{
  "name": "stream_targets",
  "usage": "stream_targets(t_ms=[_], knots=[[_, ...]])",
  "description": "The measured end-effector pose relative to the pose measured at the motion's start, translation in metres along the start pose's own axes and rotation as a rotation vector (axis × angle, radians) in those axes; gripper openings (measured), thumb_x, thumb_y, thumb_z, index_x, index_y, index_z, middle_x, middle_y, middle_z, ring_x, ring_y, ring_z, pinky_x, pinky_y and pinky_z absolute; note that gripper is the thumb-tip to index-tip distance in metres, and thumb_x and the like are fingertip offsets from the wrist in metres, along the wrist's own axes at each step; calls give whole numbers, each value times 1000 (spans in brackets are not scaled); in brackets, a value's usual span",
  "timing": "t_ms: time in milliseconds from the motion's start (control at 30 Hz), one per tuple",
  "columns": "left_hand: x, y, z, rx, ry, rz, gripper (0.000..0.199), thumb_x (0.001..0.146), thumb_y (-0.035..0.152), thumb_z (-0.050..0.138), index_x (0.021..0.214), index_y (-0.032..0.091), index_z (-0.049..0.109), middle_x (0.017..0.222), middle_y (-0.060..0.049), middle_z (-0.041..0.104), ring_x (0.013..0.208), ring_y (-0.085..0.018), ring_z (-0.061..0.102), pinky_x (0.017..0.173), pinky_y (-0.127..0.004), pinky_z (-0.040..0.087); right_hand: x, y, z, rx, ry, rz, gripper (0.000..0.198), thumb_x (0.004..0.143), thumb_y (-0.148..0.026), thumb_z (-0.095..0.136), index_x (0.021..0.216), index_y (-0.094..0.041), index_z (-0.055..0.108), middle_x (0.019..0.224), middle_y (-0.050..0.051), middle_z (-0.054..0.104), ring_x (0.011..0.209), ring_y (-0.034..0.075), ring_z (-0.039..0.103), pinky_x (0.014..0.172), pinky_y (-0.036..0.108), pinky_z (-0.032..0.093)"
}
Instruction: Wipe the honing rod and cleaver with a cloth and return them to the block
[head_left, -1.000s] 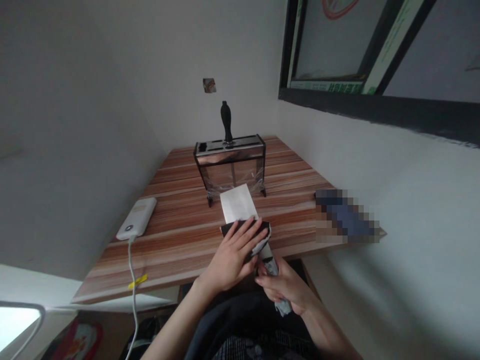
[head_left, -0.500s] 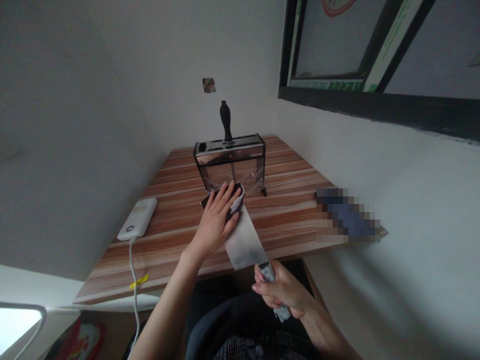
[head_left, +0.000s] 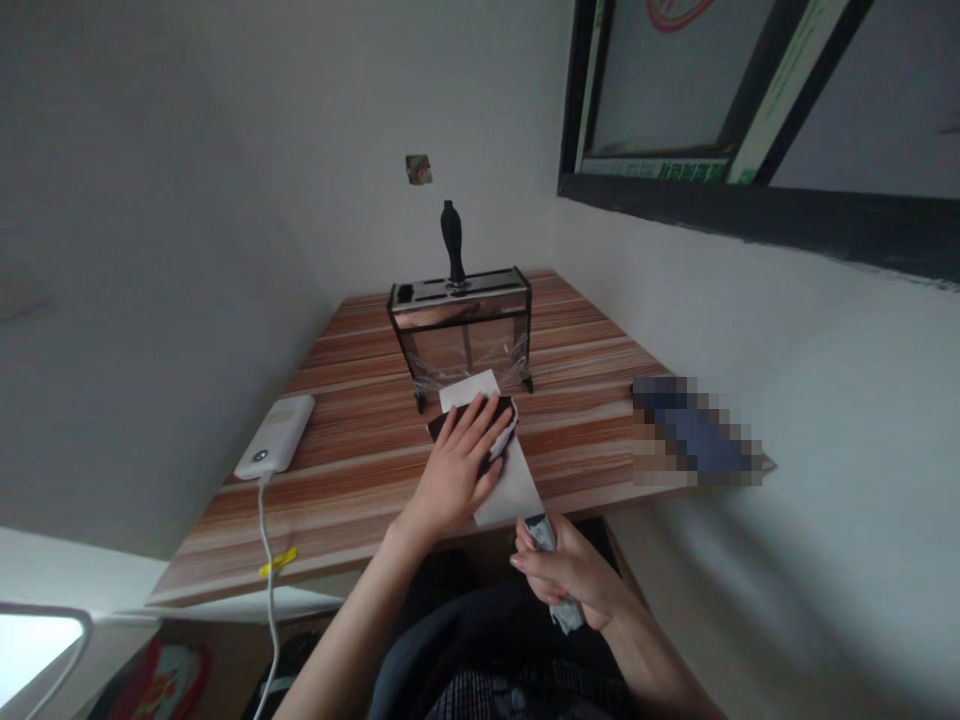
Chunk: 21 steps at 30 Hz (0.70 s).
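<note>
My right hand [head_left: 566,572] is wrapped round the grey, worn-looking handle of a cleaver [head_left: 516,490]. Its wide blade points away from me over the table's front edge. Across the blade lies a black sheet [head_left: 439,425] with a torn white edge, like sandpaper. My left hand [head_left: 459,470] rests flat on that sheet with its fingers stretched out, hiding much of it and part of the blade. Beyond the blade's far end stands a knife block [head_left: 459,318] with clear walls, a slotted top and a black handle [head_left: 451,242] sticking up.
A white power bank [head_left: 276,438] with a white cable [head_left: 266,560] sits at the left of the wood-grain table [head_left: 352,400]. Yellow tape [head_left: 278,561] marks the front edge by the cable. At the right lies a blurred dark blue object [head_left: 694,430]. Walls enclose the table.
My left hand and the black sheet have slid along the blade toward me and to the right, uncovering the blade's far end. My right hand and the cleaver have shifted only slightly.
</note>
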<state>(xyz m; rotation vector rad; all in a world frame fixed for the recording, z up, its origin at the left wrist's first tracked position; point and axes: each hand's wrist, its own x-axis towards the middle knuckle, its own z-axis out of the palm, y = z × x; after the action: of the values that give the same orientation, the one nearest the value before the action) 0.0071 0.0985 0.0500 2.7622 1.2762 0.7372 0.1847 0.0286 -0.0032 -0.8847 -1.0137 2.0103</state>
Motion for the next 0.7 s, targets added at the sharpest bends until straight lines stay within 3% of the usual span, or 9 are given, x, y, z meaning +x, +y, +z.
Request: stream_targets(t_ms=[267, 700], knots=[[-13, 23, 10, -83, -123, 114, 55, 96, 27, 38, 150, 22, 27, 158, -6, 22, 147, -24, 12, 118, -52, 13, -1, -7, -3, 38, 89, -15, 40, 62, -37, 78, 72, -20, 43, 42, -14, 37, 32, 0, 24, 33, 15, 21], [-27, 38, 23, -152, -190, 192, 56, 94, 27, 39, 149, 23, 28, 157, -4, 26, 147, -24, 14, 117, -53, 14, 1, -4, -8, 21, 168, -35, 29, 61, -29, 68, 75, -22, 44, 36, -15, 34, 30, 2, 23, 33, 14, 21]])
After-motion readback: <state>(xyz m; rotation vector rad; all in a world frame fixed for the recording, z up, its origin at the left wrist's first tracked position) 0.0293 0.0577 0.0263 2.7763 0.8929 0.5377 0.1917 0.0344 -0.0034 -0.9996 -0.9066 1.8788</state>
